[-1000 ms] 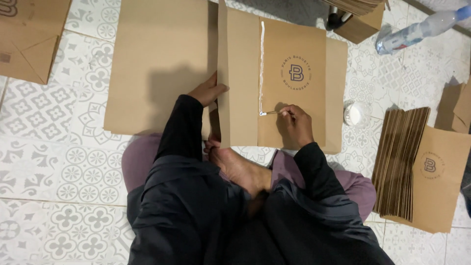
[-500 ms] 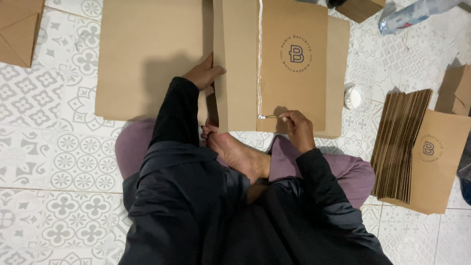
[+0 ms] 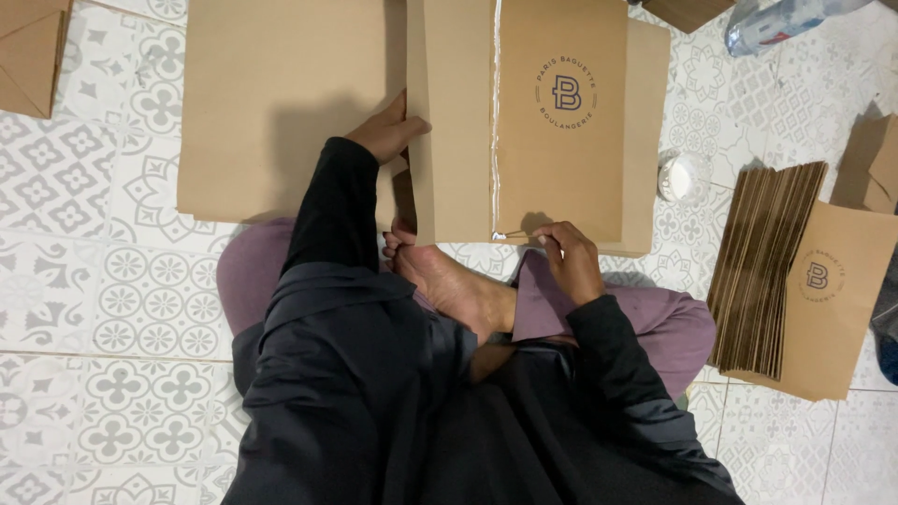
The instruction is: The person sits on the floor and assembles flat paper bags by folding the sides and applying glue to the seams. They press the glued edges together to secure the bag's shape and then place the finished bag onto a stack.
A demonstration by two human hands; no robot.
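Observation:
A brown paper sheet (image 3: 561,168) with a round dark logo lies on the tiled floor, its left flap (image 3: 454,140) folded over. A white glue line (image 3: 495,122) runs down it along the flap's edge. My left hand (image 3: 388,131) grips the flap's left edge. My right hand (image 3: 566,257) sits at the sheet's lower edge, fingers pinched on what looks like a thin white applicator touching the bottom end of the glue line. My bare foot (image 3: 458,285) rests just below the sheet.
A larger plain brown sheet (image 3: 281,103) lies to the left. At right are a small white glue cup (image 3: 678,176), a fanned stack of folded paper bags (image 3: 767,271) and a plastic bottle (image 3: 786,19). More brown paper (image 3: 33,51) lies top left.
My right hand has drawn down the glue line toward the sheet's lower edge. My left hand stays on the flap. The view has shifted slightly.

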